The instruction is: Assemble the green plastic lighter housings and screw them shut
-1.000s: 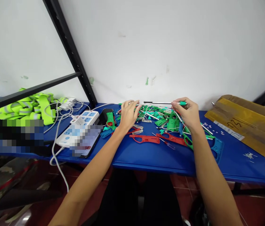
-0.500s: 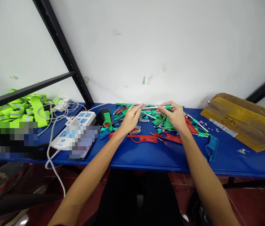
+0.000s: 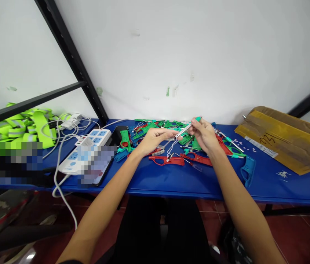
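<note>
A thin metal lighter tube (image 3: pixel 182 131) with a green plastic end slants up to the right between my hands, above a heap of lighter parts. My right hand (image 3: pixel 204 135) pinches it near the green end. My left hand (image 3: pixel 156 140) has thumb and fingers closed at its lower end. A thin white wire (image 3: pixel 170 148) hangs in loops from that lower end. Below lie red lighter casing halves (image 3: pixel 168 161) and a small screwdriver with a clear handle (image 3: pixel 197 167). Green casing pieces (image 3: pixel 145 130) lie in the heap behind my left hand.
On the left stand a white power strip (image 3: pixel 104 136) with cables, a phone (image 3: pixel 99 176) and neon-yellow straps (image 3: pixel 44 126). A taped cardboard box (image 3: pixel 289 141) sits at the right, near small white pins (image 3: pixel 283 173). A blue casing half (image 3: pixel 248 170) lies near the front edge.
The tube has turned from nearly level to slanting, its left end now lower and nearer me. My left hand has moved down and closed at that end. The white wire now hangs in view.
</note>
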Motion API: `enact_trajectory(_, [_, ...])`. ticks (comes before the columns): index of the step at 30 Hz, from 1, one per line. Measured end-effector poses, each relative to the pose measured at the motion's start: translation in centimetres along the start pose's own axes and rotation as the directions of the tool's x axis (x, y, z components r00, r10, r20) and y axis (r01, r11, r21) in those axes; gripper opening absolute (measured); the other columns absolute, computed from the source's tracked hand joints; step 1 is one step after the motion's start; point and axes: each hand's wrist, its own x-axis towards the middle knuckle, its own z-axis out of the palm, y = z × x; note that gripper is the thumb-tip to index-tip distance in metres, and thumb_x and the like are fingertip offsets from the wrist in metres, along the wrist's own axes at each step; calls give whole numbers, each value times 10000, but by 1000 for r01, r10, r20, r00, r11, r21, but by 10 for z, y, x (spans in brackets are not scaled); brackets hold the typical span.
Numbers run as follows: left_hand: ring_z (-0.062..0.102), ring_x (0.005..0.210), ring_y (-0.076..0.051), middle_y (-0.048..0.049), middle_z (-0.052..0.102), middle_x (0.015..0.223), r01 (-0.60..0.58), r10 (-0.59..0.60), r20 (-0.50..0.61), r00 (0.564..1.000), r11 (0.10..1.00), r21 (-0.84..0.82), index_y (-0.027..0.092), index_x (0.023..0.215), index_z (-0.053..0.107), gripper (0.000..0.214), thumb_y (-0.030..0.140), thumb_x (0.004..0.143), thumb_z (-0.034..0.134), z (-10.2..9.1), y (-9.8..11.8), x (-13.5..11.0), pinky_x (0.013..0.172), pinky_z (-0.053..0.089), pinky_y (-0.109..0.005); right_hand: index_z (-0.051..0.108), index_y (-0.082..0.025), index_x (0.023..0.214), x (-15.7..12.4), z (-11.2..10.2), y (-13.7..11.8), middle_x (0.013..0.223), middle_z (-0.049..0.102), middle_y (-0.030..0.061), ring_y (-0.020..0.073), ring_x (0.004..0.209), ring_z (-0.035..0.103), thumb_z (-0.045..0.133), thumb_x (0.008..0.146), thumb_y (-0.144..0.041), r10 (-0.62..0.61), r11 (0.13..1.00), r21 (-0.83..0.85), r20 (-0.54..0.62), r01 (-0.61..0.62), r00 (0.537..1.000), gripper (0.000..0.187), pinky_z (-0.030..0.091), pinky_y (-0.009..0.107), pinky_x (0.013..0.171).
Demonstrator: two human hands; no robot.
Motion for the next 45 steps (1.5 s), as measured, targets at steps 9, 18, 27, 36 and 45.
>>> enact_trajectory(9, [854,1084,-303,-99,892,1106,-103,102,-65,993,995,0,242,1169,877,423,570,902,880,7,-13,3,992,683,-473,632,-287,891,2,0,5,803,627,-4,184,735,617,914,804,-650,41,999,14,4,-41,999,468,611,365,727])
enact_trajectory(18, [810,976,-252,-65,887,1030,-267,336,-231,913,921,285,262,1015,905,217,452,988,805,13,-11,4,971,633,-443,643,-284,916,6,-3,11,863,673,1,190,769,620,934,767,-634,7,998,58,26,-9,1000,479,615,361,728])
enact_trajectory(27, [786,965,-263,-74,885,1013,-351,486,-207,849,812,467,289,991,899,257,511,1014,772,6,-16,6,1006,553,-495,647,-269,929,3,-7,8,775,582,-52,142,680,578,992,709,-619,-1,998,66,45,-2,999,539,555,309,657])
enact_trajectory(36, [809,1058,-275,-87,886,1109,-285,370,-205,906,892,350,271,1068,909,301,538,983,800,6,-14,3,1019,613,-471,666,-283,1010,1,-9,0,822,611,-35,163,726,597,986,725,-563,-10,997,78,49,6,999,512,549,331,661])
enact_trajectory(45, [826,1037,-280,-90,885,1054,-228,261,-175,949,955,191,257,936,911,311,563,896,876,2,-5,3,968,659,-451,659,-286,1043,-3,-9,-6,903,704,-5,164,739,608,988,705,-559,-26,996,84,87,19,996,545,572,339,673])
